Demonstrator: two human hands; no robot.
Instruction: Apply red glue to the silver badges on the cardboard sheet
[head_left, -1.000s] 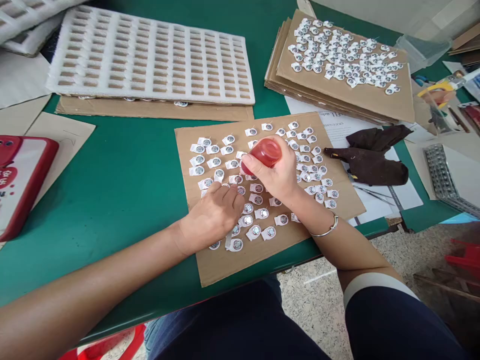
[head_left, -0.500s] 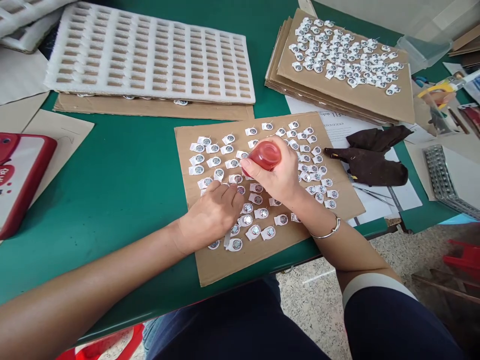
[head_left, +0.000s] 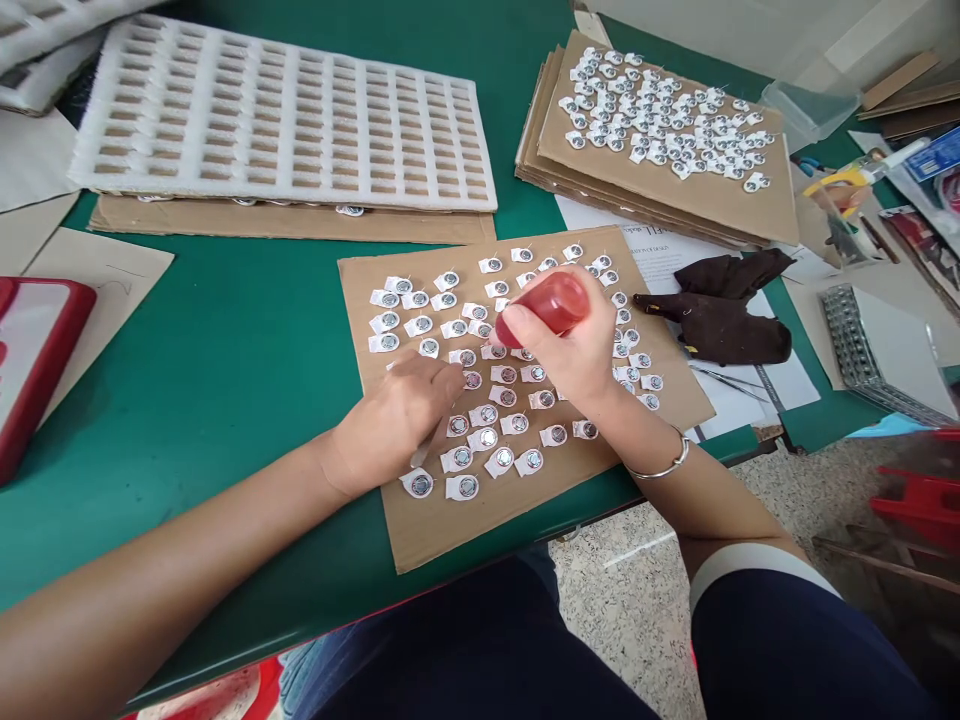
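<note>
A cardboard sheet [head_left: 435,530] lies on the green table, bearing rows of small white tabs with round silvery pieces, such as one round piece [head_left: 462,488] near its front edge. My right hand [head_left: 581,345] is wrapped round a red bottle [head_left: 551,303], tilted above the middle of the sheet. Its lower end is hidden. My left hand [head_left: 397,415] is closed at the left part of the sheet, with a thin pale tool [head_left: 429,445] sticking out under its fingers. The fingertips are partly hidden.
A white foam grid tray [head_left: 300,120] rests on cardboard at the back left. A cardboard stack [head_left: 555,150] with many similar pieces stands at the back right. A dark brown cloth item [head_left: 731,325], tweezers [head_left: 724,378] and papers lie on the right, a red-cased phone [head_left: 60,350] on the left.
The bottle in my right hand has tilted further over and moved slightly up and right over the sheet. My left hand has shifted slightly left, and more of the pale tool shows. The whole view has shifted a little.
</note>
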